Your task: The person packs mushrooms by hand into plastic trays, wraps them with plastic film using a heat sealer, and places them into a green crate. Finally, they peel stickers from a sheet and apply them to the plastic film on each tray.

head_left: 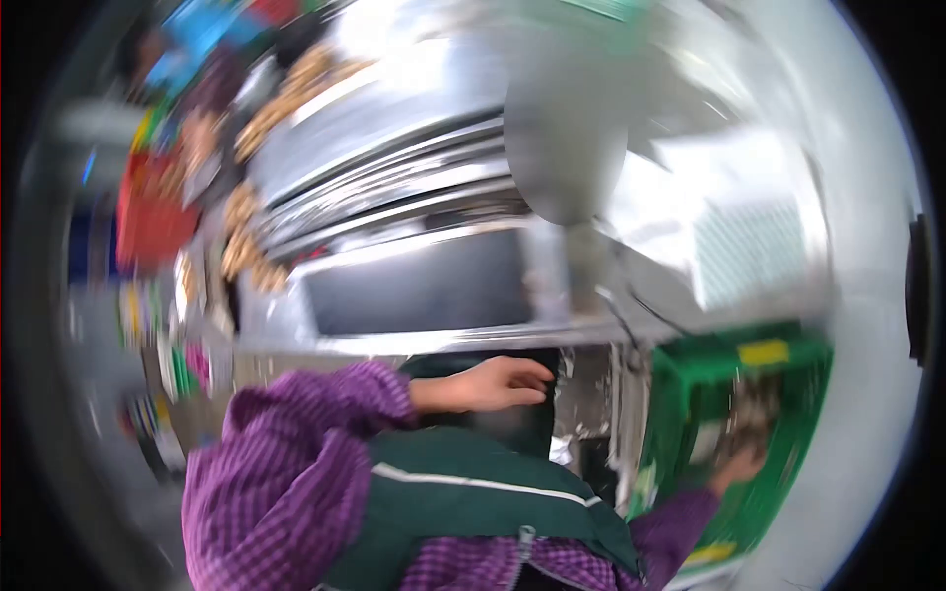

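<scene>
My left hand (498, 384) hangs in front of my body near the front edge of the metal worktable (286, 344). Its fingers are loosely stretched out and nothing is in them. On the right, my right hand (744, 460) reaches down into a green crate (673, 414) with yellow labels. Brownish and pale items lie in the crate by that hand, too blurred to name. Motion smears the right fingers, so whether they grip anything does not show. A dark rectangular panel (419, 286) lies on the table ahead of my left hand.
Brown, knobbly pieces (246, 236) line the table's left side. A large grey rounded object (567, 138) stands above the table. At right are a pale patterned sheet (749, 251) and a dark cable (650, 303). A red crate (153, 212) and another person's hand (200, 138) are far left.
</scene>
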Action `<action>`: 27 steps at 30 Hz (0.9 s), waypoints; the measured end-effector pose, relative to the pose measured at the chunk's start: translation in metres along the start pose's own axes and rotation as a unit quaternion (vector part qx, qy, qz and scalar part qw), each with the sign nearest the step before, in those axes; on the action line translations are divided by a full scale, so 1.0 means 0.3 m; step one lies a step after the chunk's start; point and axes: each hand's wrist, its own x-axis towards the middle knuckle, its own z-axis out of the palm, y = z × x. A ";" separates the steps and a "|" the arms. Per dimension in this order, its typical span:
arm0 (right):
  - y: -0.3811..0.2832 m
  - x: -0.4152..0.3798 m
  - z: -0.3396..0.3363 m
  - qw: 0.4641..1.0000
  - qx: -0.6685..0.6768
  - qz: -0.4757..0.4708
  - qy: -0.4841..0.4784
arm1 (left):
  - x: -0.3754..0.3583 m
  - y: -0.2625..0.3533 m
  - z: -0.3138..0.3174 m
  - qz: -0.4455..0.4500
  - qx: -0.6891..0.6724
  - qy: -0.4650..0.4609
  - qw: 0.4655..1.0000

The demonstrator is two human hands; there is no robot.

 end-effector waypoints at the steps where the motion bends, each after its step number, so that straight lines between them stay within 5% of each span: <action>1: -0.141 -0.030 0.136 0.999 -0.022 -0.024 0.015 | -0.046 0.040 -0.023 0.007 0.013 0.024 1.000; 3: -0.392 -0.129 0.426 0.974 -0.149 -0.128 0.114 | -0.133 0.028 -0.085 0.033 -0.043 0.083 0.995; 5: -0.645 -0.350 0.757 0.991 -0.048 -0.120 -0.038 | -0.220 -0.012 -0.161 0.053 -0.086 0.143 0.985; 8: -0.911 -0.806 1.139 0.932 0.005 -0.105 -0.346 | -0.418 -0.055 -0.305 0.129 -0.166 0.319 0.924; 10: -1.019 -1.101 1.318 0.791 0.047 -0.047 -0.609 | -0.555 -0.134 -0.446 0.178 -0.170 0.466 0.850; 12: -1.054 -1.380 1.468 0.652 0.042 -0.011 -0.757 | -0.712 -0.202 -0.609 0.171 -0.210 0.593 0.758; 16: -0.927 -1.832 1.756 0.531 0.004 0.115 -0.840 | -0.969 -0.488 -1.035 0.139 -0.148 0.784 0.587; 18: -0.822 -1.981 1.917 0.584 -0.077 0.117 -0.799 | -1.062 -0.653 -1.251 0.087 -0.110 0.825 0.548; 21: -0.683 -2.121 2.111 0.651 -0.086 0.222 -0.720 | -1.130 -0.809 -1.478 0.021 -0.143 0.779 0.611; 23: -0.549 -2.167 2.212 0.706 -0.167 0.114 -0.678 | -1.152 -0.821 -1.538 0.010 -0.127 0.727 0.675; 27: -0.525 -2.184 2.242 0.701 -0.188 0.093 -0.681 | -1.196 -0.792 -1.537 0.018 -0.126 0.618 0.776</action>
